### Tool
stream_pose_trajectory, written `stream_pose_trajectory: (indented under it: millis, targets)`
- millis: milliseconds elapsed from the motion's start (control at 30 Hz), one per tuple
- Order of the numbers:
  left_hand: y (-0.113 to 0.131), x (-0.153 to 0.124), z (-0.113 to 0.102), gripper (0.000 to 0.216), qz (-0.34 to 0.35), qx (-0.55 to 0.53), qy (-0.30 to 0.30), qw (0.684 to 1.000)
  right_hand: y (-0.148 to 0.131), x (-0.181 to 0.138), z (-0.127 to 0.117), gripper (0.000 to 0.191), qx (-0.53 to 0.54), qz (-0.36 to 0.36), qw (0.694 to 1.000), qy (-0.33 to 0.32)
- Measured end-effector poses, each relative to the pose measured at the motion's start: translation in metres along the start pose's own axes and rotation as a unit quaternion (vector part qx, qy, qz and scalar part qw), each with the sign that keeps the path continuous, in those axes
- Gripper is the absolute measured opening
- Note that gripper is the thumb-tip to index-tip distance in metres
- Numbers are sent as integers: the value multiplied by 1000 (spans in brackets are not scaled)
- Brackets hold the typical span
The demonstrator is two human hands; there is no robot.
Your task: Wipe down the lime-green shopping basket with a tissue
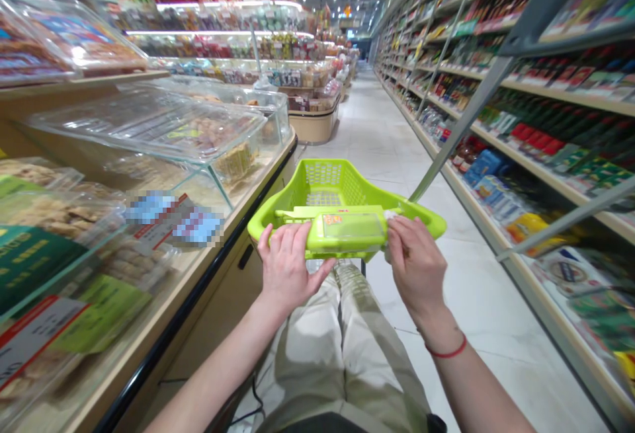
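A lime-green shopping cart (347,188) stands in front of me in a supermarket aisle, its mesh basket holding nothing that I can see. My left hand (286,264) grips the left end of the cart's handle bar (346,233), fingers curled over it. Wrapped round the right end is my right hand (415,266), with a red string on its wrist. My legs in light trousers show below the handle.
Glass-lidded bulk food bins (163,125) on a wooden counter run along the left, close to the cart. Stocked shelves (536,89) line the right side, with metal struts slanting out. The white tiled aisle floor (377,122) stretches ahead.
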State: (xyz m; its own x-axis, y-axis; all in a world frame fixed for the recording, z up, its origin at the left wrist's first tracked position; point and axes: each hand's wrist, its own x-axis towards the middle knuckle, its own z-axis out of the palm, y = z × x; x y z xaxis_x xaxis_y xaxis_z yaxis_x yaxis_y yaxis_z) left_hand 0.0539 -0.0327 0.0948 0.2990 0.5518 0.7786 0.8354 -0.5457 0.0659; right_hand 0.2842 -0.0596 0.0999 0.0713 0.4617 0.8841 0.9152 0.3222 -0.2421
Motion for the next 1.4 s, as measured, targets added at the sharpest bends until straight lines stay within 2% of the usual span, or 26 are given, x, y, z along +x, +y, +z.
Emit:
stream_pose_trajectory:
  millis: [100,167,267,467,600,733,833,967,1167,1300,1400]
  targets:
    - [-2,0,0,64,2,-3,-4,1000,-15,-1,4,25,18,-38,999,-14]
    - [-3,0,-1,63,2,-6,-2,1000,-13,-1,2,28,27,-59,998,-23]
    - [-6,0,-1,62,2,-8,6,1000,7,1,-6,24,26,-60,998,-27]
    - [-10,0,0,61,2,-10,8,1000,61,12,-23,20,10,7,1000,-26]
    - [-9,0,0,61,2,-9,11,1000,72,17,-23,22,23,36,999,-34]
    - [-8,0,1,64,-6,-12,7,1000,57,11,-14,24,10,82,996,20]
    - [-7,0,1,66,-9,-12,5,1000,36,4,-6,22,-1,70,997,37]
    - [-6,0,1,67,-3,-6,5,1000,2,4,5,20,4,17,1000,8]
    - [-5,-1,0,67,-1,-4,3,1000,-41,14,25,25,32,-18,999,-26]
    - [-6,-1,1,67,-2,-1,0,1000,-54,22,32,23,43,-62,995,-64]
    - [-7,-1,1,64,6,4,4,1000,-53,25,29,21,23,-87,993,-76]
